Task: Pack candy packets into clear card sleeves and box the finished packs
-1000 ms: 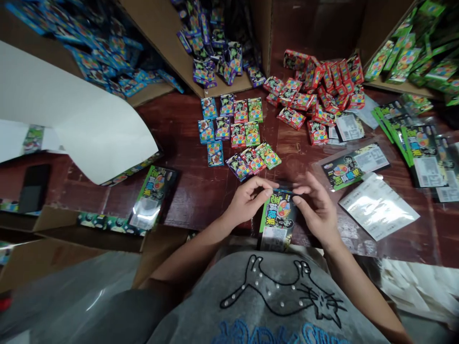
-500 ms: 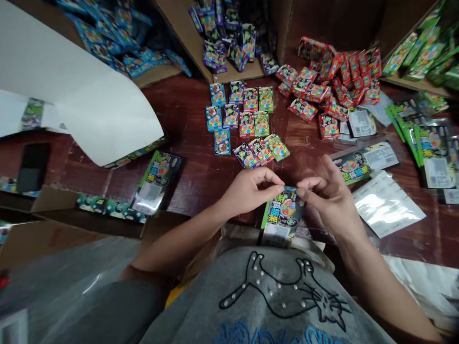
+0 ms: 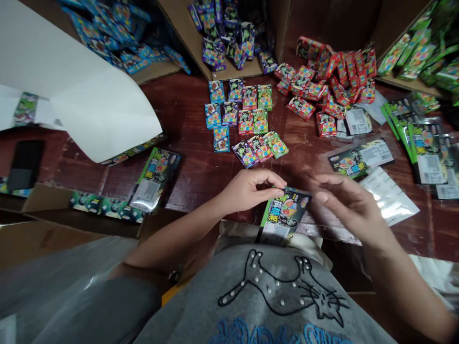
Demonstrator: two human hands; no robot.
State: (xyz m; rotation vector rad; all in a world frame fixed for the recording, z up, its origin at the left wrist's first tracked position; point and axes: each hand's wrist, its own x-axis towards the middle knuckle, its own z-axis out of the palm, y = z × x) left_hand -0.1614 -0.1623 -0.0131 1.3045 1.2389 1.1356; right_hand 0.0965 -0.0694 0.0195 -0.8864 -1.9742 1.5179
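My left hand (image 3: 256, 191) pinches the top left edge of a black and green candy packet (image 3: 281, 215) with a white label, held upright against the table's front edge. To the right of the packet, my right hand (image 3: 353, 205) is apart from it. Its thumb and fingers are spread, with blur at the fingertips, and I make out nothing between them. Beyond the hands, several small candy boxes lie in rows: blue boxes (image 3: 221, 139), purple boxes (image 3: 230, 113), red boxes (image 3: 245, 122) and green boxes (image 3: 265, 97).
Loose red boxes (image 3: 311, 91) are heaped at the back. Cartons hold purple boxes (image 3: 213, 52), blue boxes (image 3: 103, 38) and green boxes (image 3: 416, 57). Flat black packets (image 3: 430, 148) and a shiny white sheet (image 3: 390, 198) lie right. A large white sheet (image 3: 89, 95) curls at left.
My right hand has let go of the packet's top right corner and moved right. My left hand keeps its pinch on the packet. The small boxes lie as before.
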